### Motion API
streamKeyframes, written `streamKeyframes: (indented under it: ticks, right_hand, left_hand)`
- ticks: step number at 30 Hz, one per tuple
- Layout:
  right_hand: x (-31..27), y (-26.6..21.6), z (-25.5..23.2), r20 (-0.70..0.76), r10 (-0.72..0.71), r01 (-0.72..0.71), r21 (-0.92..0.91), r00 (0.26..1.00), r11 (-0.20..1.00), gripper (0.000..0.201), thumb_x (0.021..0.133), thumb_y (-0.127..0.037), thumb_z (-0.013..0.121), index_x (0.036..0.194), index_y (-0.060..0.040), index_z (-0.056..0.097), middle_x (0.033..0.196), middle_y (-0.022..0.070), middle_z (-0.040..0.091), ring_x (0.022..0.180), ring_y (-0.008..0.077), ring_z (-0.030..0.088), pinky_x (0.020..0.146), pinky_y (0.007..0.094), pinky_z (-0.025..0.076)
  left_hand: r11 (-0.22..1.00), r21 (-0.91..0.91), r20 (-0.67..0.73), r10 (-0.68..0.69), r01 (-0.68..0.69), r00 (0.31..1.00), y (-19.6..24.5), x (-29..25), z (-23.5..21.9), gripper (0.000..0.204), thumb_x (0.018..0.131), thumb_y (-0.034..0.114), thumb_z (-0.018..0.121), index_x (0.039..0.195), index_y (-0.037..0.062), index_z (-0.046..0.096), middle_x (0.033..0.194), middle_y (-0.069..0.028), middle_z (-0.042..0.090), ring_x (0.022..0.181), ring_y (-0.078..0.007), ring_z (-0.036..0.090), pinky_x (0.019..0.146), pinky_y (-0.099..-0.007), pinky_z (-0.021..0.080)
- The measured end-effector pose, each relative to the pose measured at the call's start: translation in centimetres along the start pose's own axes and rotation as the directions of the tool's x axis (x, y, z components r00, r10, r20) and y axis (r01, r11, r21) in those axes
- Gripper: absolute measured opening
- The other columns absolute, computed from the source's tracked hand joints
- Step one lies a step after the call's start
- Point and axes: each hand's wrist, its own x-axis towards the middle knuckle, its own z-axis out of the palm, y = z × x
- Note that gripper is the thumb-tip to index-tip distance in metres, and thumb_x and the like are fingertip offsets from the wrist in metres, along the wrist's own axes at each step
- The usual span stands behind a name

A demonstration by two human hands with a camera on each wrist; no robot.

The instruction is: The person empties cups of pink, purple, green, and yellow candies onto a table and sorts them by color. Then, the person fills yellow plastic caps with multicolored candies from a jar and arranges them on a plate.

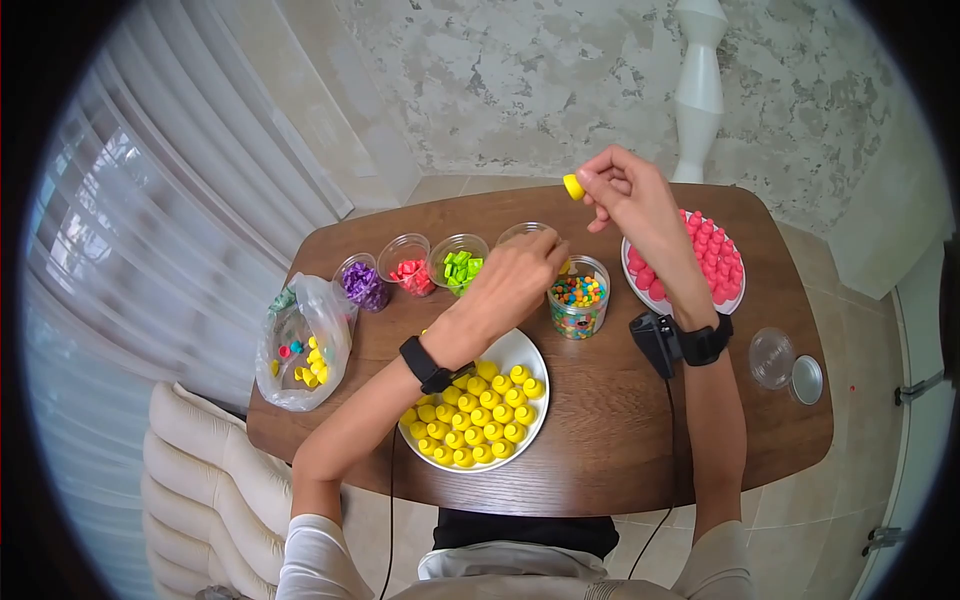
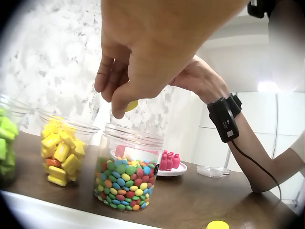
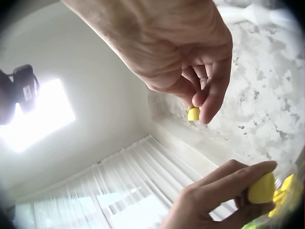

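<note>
My right hand is raised over the back of the table and pinches a small yellow piece between thumb and fingers. My left hand is above a clear jar of coloured button candies. It grips a rounded yellow piece, mostly hidden by the fingers in the left wrist view. Below my left forearm, small yellow bottle-shaped pieces stand on a white plate. Pink bottle-shaped pieces fill another white plate beside my right forearm.
Clear jars hold purple, red, green and yellow wrapped sweets. A plastic bag with yellow pieces sits at the left edge. Two round lids lie at the right. Cables run from the wrists.
</note>
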Motion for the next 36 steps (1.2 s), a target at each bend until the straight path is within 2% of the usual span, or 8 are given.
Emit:
streamKeyframes:
  ticks: [4, 6, 10, 18, 21, 30, 34, 36]
  right_hand:
    - [-0.4, 0.0, 1.2, 0.023, -0.070, 0.072, -0.111, 0.997, 0.991, 0.018, 0.102, -0.012, 0.065, 0.103, 0.0058, 0.065, 0.087, 0.0084, 0.070, 0.068, 0.0110, 0.063, 0.061, 0.0274, 0.057]
    - [-0.6, -0.1, 1.9, 0.060, -0.076, 0.083, -0.113, 0.995, 0.990, 0.018, 0.102, -0.012, 0.065, 0.103, 0.0061, 0.065, 0.088, 0.0092, 0.071, 0.068, 0.0122, 0.064, 0.061, 0.0282, 0.057]
    - [-1.2, 0.5, 4.3, 0.202, -0.091, 0.125, -0.164, 0.975, 0.979, 0.016, 0.100, -0.011, 0.065, 0.100, 0.0052, 0.063, 0.082, 0.0113, 0.069, 0.072, 0.0168, 0.067, 0.059, 0.0329, 0.052]
    - [-2.5, -0.3, 6.7, 0.380, -0.032, 0.078, -0.107, 0.925, 0.991, 0.013, 0.098, -0.011, 0.064, 0.098, 0.0016, 0.060, 0.086, 0.0181, 0.067, 0.077, 0.0344, 0.067, 0.070, 0.0438, 0.052]
    - [-2.9, 0.7, 8.1, 0.373, -0.241, 0.355, -0.278, 0.896, 0.893, 0.013, 0.098, -0.012, 0.062, 0.096, 0.0002, 0.056, 0.085, 0.0192, 0.065, 0.082, 0.0412, 0.064, 0.072, 0.0470, 0.049]
    - [-4.4, 1.3, 10.9, 0.509, -0.014, 0.214, -0.338, 0.861, 0.916, 0.023, 0.097, -0.020, 0.068, 0.109, -0.0006, 0.062, 0.090, 0.0162, 0.070, 0.083, 0.0371, 0.068, 0.073, 0.0450, 0.051]
    - [-4.6, 4.3, 10.6, 0.546, -0.113, 0.399, -0.440, 0.830, 0.804, 0.022, 0.095, -0.020, 0.070, 0.109, -0.0025, 0.065, 0.093, 0.0166, 0.072, 0.090, 0.0377, 0.070, 0.076, 0.0478, 0.053]
    - [-4.8, 5.4, 10.5, 0.597, -0.063, 0.422, -0.486, 0.800, 0.765, 0.023, 0.095, -0.020, 0.071, 0.110, -0.0044, 0.065, 0.092, 0.0121, 0.072, 0.088, 0.0332, 0.070, 0.073, 0.0456, 0.051]
  left_hand:
    - [0.943, -0.254, -0.046, -0.234, 0.215, 0.971, 0.6, -1.3, -2.0, 0.033, 0.089, 0.004, 0.070, 0.120, -0.0033, 0.066, 0.103, -0.0149, 0.067, 0.088, -0.0312, 0.070, 0.073, -0.0417, 0.055]
    - [0.494, -0.688, 0.168, -0.603, 0.531, 0.780, 0.6, -1.9, -3.2, 0.034, 0.096, 0.011, 0.074, 0.127, -0.0012, 0.068, 0.099, -0.0064, 0.071, 0.081, -0.0137, 0.066, 0.071, -0.0292, 0.053]
    - [0.259, -0.896, 0.152, -0.586, 0.361, 0.796, -0.1, -3.8, -3.0, 0.039, 0.098, 0.014, 0.074, 0.133, 0.0000, 0.067, 0.098, -0.0045, 0.071, 0.077, -0.0090, 0.061, 0.070, -0.0250, 0.051]
    - [0.316, -0.822, 0.172, -0.655, 0.474, 0.736, 1.6, -6.3, -5.2, 0.029, 0.099, 0.016, 0.074, 0.122, -0.0010, 0.069, 0.085, 0.0009, 0.065, 0.073, -0.0072, 0.058, 0.064, -0.0246, 0.046]
    - [0.546, -0.671, 0.050, -0.642, 0.501, 0.765, 1.2, -7.4, -5.0, 0.023, 0.097, 0.014, 0.073, 0.113, -0.0025, 0.069, 0.080, -0.0018, 0.063, 0.070, -0.0078, 0.056, 0.062, -0.0266, 0.046]
    - [0.607, -0.635, 0.009, -0.612, 0.477, 0.790, 1.0, -13.3, -5.3, 0.037, 0.098, 0.017, 0.072, 0.129, -0.0016, 0.065, 0.101, -0.0085, 0.072, 0.083, -0.0154, 0.066, 0.074, -0.0313, 0.054]
    - [0.458, -0.420, -0.086, -0.880, 0.784, 0.468, -1.7, -19.3, -7.8, 0.030, 0.098, 0.016, 0.072, 0.123, -0.0003, 0.067, 0.104, -0.0109, 0.072, 0.089, -0.0196, 0.069, 0.079, -0.0342, 0.055]
    - [0.516, -0.324, -0.278, -0.853, 0.793, 0.442, -4.5, -24.1, -8.2, 0.030, 0.095, 0.016, 0.074, 0.119, -0.0008, 0.068, 0.105, -0.0164, 0.069, 0.084, -0.0262, 0.067, 0.077, -0.0372, 0.053]
